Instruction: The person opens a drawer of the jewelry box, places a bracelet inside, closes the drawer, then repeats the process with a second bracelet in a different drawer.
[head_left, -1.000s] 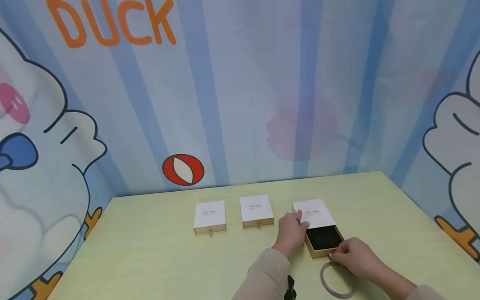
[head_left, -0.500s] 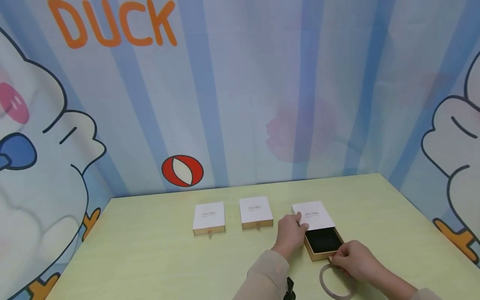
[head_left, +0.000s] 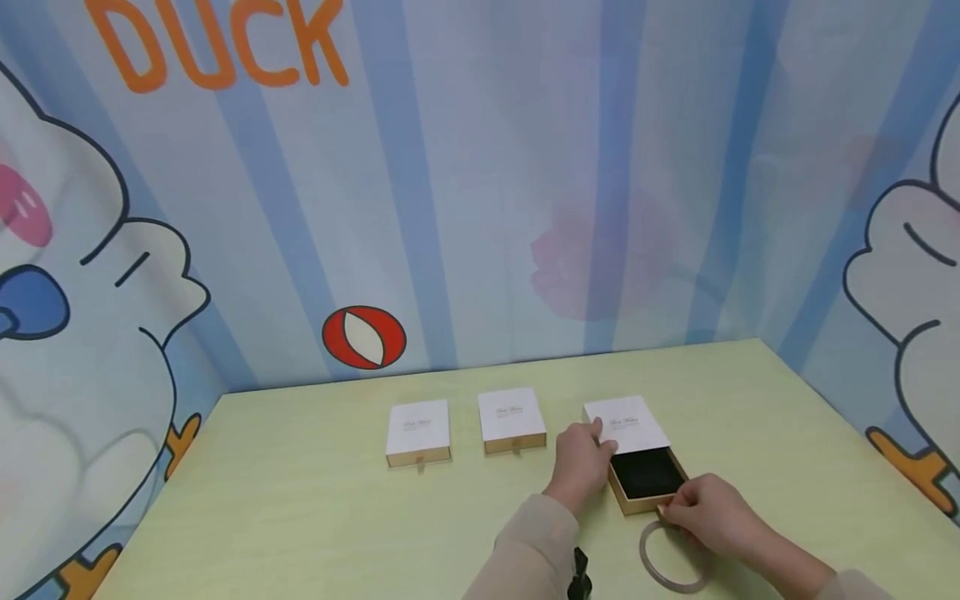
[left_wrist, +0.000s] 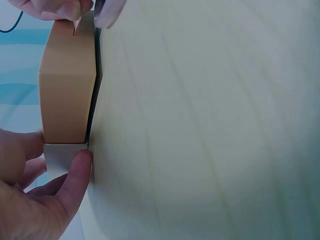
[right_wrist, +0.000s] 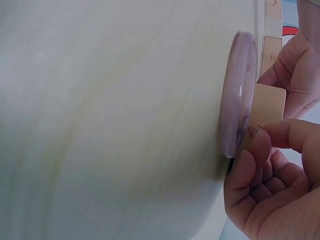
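Observation:
At the right of the table in the head view, a white drawer-style gift box has its tan drawer [head_left: 637,505] partly slid out, showing a black lining [head_left: 647,475]. My left hand [head_left: 581,467] grips the white sleeve [head_left: 632,423] by its side, thumb at the lower edge in the left wrist view. With thumb and forefinger, my right hand [head_left: 712,517] pinches the small pull tab [left_wrist: 76,26] on the drawer's front. A pale mauve bangle [right_wrist: 232,100] lies on the table just in front of the drawer, partly hidden by the right hand in the head view.
Two similar closed boxes, one at the left [head_left: 418,432] and one in the middle [head_left: 513,419], stand on the pale yellow-green table [head_left: 300,500]. A printed cartoon curtain [head_left: 487,208] rises behind the table's back edge. Something small and black [head_left: 580,575] shows beside the left sleeve.

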